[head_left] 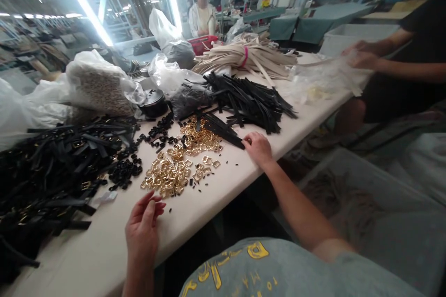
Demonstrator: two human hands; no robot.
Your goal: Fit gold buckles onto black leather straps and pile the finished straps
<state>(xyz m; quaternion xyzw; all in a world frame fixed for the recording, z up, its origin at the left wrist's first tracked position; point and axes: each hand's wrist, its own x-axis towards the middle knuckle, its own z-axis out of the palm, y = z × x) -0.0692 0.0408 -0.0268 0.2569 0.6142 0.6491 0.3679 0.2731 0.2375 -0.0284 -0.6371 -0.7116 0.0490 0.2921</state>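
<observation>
My right hand (258, 148) pinches the near end of black straps (228, 132) lying on the table; how many it grips I cannot tell. On the left, my left hand (142, 222) hovers over the table's front edge with its fingers curled and thumb pressed to them; anything inside is hidden. Just beyond it lies a heap of gold buckles (167, 174), with more gold buckles (200, 137) behind. Small black pieces (125, 171) are piled left of the buckles. A bigger bundle of black straps (251, 102) rests behind my right hand.
Black straps with gold buckles (62, 162) cover the table's left side. Behind stand plastic bags (101, 83), a round black tin (153, 103) and a beige strap bundle (244, 58). At right, another person's hands (364, 55) hold clear plastic; a bin (376, 209) sits below.
</observation>
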